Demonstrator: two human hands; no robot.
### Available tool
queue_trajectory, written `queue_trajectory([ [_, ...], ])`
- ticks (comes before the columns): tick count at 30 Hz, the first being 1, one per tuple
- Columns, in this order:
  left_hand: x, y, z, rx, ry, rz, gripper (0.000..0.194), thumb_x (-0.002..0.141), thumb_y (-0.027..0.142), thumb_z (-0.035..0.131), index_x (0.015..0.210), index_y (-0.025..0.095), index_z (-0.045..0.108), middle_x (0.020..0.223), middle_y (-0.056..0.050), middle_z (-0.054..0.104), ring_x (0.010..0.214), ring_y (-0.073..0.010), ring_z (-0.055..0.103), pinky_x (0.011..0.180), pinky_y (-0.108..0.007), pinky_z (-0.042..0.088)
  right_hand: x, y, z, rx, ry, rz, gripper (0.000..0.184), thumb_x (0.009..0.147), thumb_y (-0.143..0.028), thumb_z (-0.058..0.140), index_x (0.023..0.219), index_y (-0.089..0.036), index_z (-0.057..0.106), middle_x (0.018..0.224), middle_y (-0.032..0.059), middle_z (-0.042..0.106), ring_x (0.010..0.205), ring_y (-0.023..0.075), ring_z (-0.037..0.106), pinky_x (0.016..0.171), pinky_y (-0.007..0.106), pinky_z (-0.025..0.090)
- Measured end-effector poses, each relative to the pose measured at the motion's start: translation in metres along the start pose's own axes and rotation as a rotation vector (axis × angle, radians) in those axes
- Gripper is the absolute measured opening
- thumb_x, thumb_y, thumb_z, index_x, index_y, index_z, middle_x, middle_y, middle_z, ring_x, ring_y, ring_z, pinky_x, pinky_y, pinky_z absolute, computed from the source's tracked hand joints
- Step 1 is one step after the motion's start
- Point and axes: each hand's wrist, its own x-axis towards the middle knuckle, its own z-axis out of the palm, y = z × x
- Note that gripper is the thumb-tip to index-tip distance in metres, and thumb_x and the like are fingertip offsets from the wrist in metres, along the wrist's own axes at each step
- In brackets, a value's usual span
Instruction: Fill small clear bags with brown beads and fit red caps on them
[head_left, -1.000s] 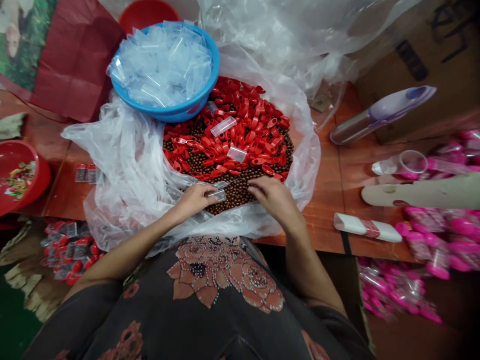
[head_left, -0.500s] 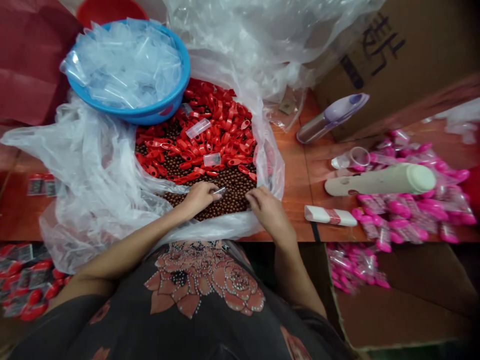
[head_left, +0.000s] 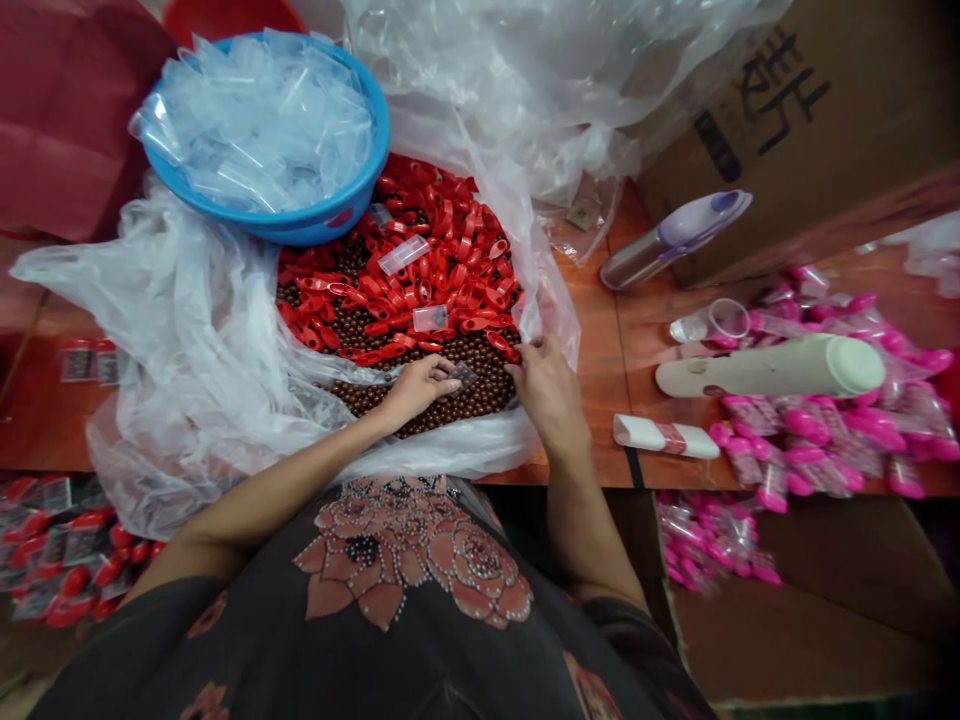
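My left hand (head_left: 418,390) is closed on a small clear plastic case (head_left: 461,378), which shows dark contents and sits just over the brown beads (head_left: 480,400). At the right side of the bead pile, the fingertips of my right hand (head_left: 547,390) pinch a red plastic cap (head_left: 502,345). Many more red caps (head_left: 442,245) lie heaped on the beads behind both hands. Two clear cases, one a clear case (head_left: 430,318) near the front of the heap, rest on top of them. A white plastic bag (head_left: 450,455) lies spread around the beads.
A blue basin (head_left: 379,150) full of clear cases stands at the back left. To the right are a lavender-topped bottle (head_left: 675,240), a pale green cylinder (head_left: 772,367), a white packet (head_left: 664,437) and pink-capped cases (head_left: 825,430). A cardboard box (head_left: 862,120) stands behind.
My right hand has moved up and forward from the beads to a red cap. The left hand has shifted slightly right, and its case now looks dark inside.
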Motion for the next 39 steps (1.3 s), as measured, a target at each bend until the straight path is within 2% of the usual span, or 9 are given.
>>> queue_trajectory([
  [8,-0.003,0.001,-0.005,-0.206,-0.034,-0.06,0.025,0.071,0.014,0.073,0.089,0.015,0.056,0.078,-0.001,0.066,0.07,-0.0122,0.064,0.063,-0.025,0.054,-0.003,0.006,0.009,0.091,0.102,-0.067,0.018,0.091,-0.027,0.053,0.102,-0.017,0.064,0.113,0.016,0.055,0.107,0.0306,0.056,0.092,0.053,0.051],
  [11,-0.012,0.005,-0.008,-0.226,-0.052,-0.106,0.023,0.075,0.017,0.072,0.095,0.015,0.061,0.078,-0.003,0.067,0.068,-0.0132,0.065,0.065,-0.028,0.055,-0.006,-0.002,0.006,0.188,0.212,-0.061,0.021,0.094,-0.032,0.051,0.105,-0.02,0.064,0.112,0.0133,0.057,0.112,0.0287,0.054,0.098,0.052,0.047],
  [15,-0.027,0.011,-0.014,-0.211,-0.072,-0.168,0.026,0.078,0.022,0.071,0.103,0.015,0.067,0.082,-0.007,0.07,0.069,-0.0153,0.066,0.068,-0.033,0.056,-0.011,-0.021,0.003,0.42,0.304,-0.026,0.022,0.094,-0.038,0.053,0.108,-0.024,0.064,0.115,0.0092,0.06,0.114,0.0251,0.055,0.096,0.046,0.05],
  [18,-0.035,0.013,-0.017,-0.204,-0.05,-0.145,0.03,0.077,0.023,0.073,0.106,0.017,0.069,0.089,-0.008,0.071,0.073,-0.0165,0.067,0.07,-0.034,0.057,-0.014,-0.034,0.009,0.702,0.186,0.021,0.024,0.092,-0.038,0.056,0.11,-0.025,0.065,0.111,0.0063,0.066,0.105,0.0215,0.062,0.091,0.041,0.052],
  [22,-0.04,0.009,-0.019,-0.085,-0.007,0.033,0.039,0.075,0.027,0.074,0.112,0.017,0.069,0.101,-0.009,0.073,0.082,-0.0178,0.067,0.074,-0.034,0.056,-0.015,-0.045,0.019,1.024,-0.058,0.08,0.025,0.088,-0.037,0.062,0.109,-0.025,0.069,0.105,0.0032,0.072,0.094,0.0184,0.067,0.088,0.038,0.054],
  [26,-0.044,0.008,-0.021,0.144,0.045,0.198,0.036,0.078,0.029,0.072,0.112,0.019,0.071,0.105,-0.008,0.074,0.088,-0.0188,0.067,0.087,-0.039,0.052,-0.014,-0.05,0.018,0.964,-0.079,0.044,0.022,0.086,-0.035,0.066,0.104,-0.025,0.074,0.103,0.0028,0.074,0.095,0.0183,0.068,0.091,0.037,0.053],
  [29,-0.047,0.01,-0.022,0.217,0.077,0.254,0.032,0.08,0.026,0.071,0.111,0.022,0.072,0.111,-0.007,0.073,0.095,-0.0194,0.067,0.093,-0.039,0.049,-0.015,-0.051,0.016,0.874,-0.044,-0.037,0.02,0.087,-0.034,0.064,0.103,-0.026,0.075,0.102,0.0032,0.075,0.094,0.0184,0.068,0.089,0.037,0.053],
  [36,-0.05,0.014,-0.019,0.053,0.054,0.201,0.031,0.077,0.025,0.072,0.108,0.02,0.073,0.102,-0.006,0.074,0.091,-0.0186,0.066,0.089,-0.038,0.052,-0.02,-0.057,0.02,0.714,-0.002,-0.143,0.026,0.093,-0.036,0.056,0.114,-0.029,0.07,0.106,0.0048,0.073,0.099,0.0202,0.068,0.089,0.041,0.055],
  [39,-0.051,0.015,-0.016,-0.074,0.108,0.163,0.033,0.074,0.024,0.075,0.106,0.019,0.073,0.097,-0.005,0.073,0.086,-0.0165,0.065,0.085,-0.035,0.053,-0.026,-0.064,0.027,0.585,0.002,-0.236,0.053,0.086,-0.043,0.066,0.135,-0.026,0.054,0.128,0.0108,0.063,0.118,0.0261,0.06,0.101,0.048,0.05],
])
